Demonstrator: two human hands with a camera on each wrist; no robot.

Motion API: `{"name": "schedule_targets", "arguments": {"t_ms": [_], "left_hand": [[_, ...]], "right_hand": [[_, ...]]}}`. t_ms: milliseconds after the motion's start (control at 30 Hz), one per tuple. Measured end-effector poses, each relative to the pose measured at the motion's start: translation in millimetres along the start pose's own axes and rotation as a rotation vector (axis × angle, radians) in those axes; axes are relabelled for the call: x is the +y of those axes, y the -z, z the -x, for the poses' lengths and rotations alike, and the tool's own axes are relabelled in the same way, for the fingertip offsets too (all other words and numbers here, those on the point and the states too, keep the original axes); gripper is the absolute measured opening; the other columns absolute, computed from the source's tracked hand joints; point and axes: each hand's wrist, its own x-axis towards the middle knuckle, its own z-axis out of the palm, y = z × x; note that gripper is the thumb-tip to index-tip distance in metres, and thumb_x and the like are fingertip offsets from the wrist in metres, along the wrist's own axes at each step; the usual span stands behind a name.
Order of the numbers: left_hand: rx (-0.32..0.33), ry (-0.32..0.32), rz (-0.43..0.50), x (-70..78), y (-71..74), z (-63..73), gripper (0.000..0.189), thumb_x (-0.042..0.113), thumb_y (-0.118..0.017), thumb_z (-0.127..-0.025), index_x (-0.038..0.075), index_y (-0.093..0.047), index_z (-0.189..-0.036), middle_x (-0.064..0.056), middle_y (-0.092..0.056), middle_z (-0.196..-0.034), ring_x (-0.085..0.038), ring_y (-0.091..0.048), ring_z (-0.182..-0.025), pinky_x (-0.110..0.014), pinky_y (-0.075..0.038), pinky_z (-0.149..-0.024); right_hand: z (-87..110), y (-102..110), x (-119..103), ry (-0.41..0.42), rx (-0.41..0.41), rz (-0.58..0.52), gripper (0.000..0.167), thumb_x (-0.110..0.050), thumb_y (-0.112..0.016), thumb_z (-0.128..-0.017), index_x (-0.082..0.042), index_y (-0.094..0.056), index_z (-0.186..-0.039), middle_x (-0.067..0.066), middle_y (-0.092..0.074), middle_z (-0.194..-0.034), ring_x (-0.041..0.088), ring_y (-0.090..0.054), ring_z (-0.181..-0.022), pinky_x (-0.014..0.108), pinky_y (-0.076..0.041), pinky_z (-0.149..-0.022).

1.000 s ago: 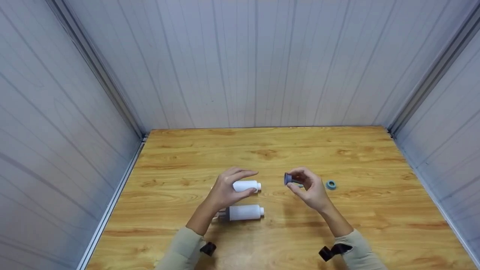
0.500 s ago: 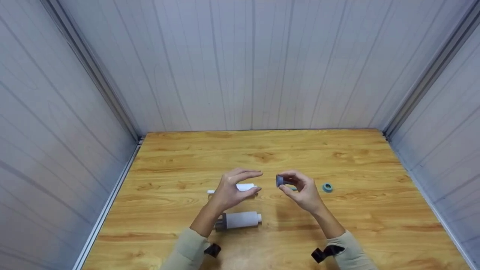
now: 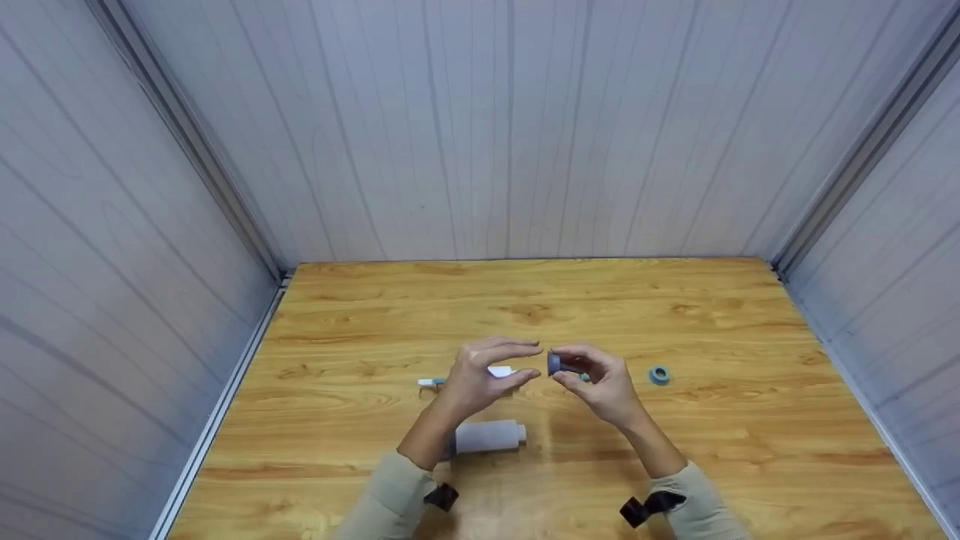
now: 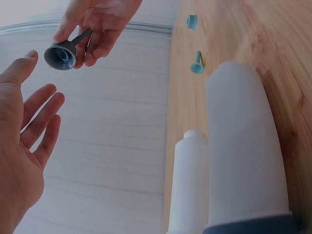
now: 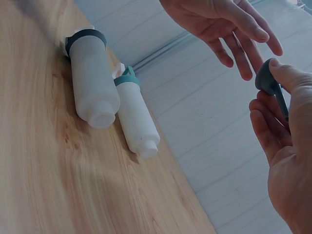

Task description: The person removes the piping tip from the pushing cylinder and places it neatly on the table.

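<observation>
My right hand [image 3: 609, 384] pinches a dark grey screw cap with a thin stem [image 4: 59, 57] between thumb and fingers, above the table. Threads show inside the cap's wide mouth, which faces my left hand [image 3: 480, 379]. That left hand holds nothing; its thumb and fingers are spread apart, their tips just short of the cap. Below lie two white bottles on their sides: a larger bottle with a dark grey collar [image 5: 95, 80] and a slimmer bottle with a teal collar [image 5: 137, 117]. In the head view the left hand partly hides both.
A teal ring [image 3: 659, 375] lies on the wooden table [image 3: 525, 300] to the right of my right hand. A small teal funnel-shaped piece [image 4: 197, 67] lies nearer the bottles. Pale panel walls [image 3: 480, 150] stand behind and at both sides.
The right hand has moved left with the grey cap, and the left hand has moved right, so the gap between them has narrowed. The bottles and teal pieces stay on the table.
</observation>
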Motion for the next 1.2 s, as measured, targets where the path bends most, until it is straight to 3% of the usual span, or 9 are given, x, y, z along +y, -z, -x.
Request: {"name": "schedule_targets", "arguments": {"t_ms": [200, 633, 1200], "left_hand": [[0.000, -0.003, 0.007, 0.0, -6.4, -3.9, 0.029, 0.010, -0.091, -0.094, 0.009, -0.087, -0.123, -0.014, -0.087, -0.124, -0.032, -0.085, -0.114, -0.043, -0.070, -0.098], [0.018, -0.046, -0.007, 0.1, -13.4, -4.7, 0.027, 0.008, -0.093, -0.092, 0.008, -0.088, -0.119, -0.014, -0.088, -0.115, -0.030, -0.086, -0.107, -0.038, -0.070, -0.095], [0.000, 0.007, 0.041, 2.6, -6.4, -4.3, 0.027, 0.008, -0.089, -0.096, 0.008, -0.087, -0.123, -0.013, -0.088, -0.119, -0.030, -0.085, -0.110, -0.037, -0.070, -0.097]], "right_hand": [[-0.9, -1, 1, 0.017, -0.007, -0.041, 0.036, 0.027, -0.070, -0.092, 0.022, -0.069, -0.127, -0.011, -0.080, -0.130, 0.003, -0.078, -0.117, 0.019, -0.064, -0.099], [-0.7, -2, 1, 0.020, -0.012, -0.016, 0.037, 0.028, -0.070, -0.092, 0.018, -0.072, -0.127, -0.010, -0.081, -0.128, 0.003, -0.078, -0.116, 0.019, -0.065, -0.097], [0.7, 10, -6, 0.006, -0.033, 0.003, 0.044, 0.028, -0.070, -0.091, 0.021, -0.065, -0.134, -0.009, -0.080, -0.123, 0.003, -0.078, -0.114, 0.020, -0.065, -0.100]]}}
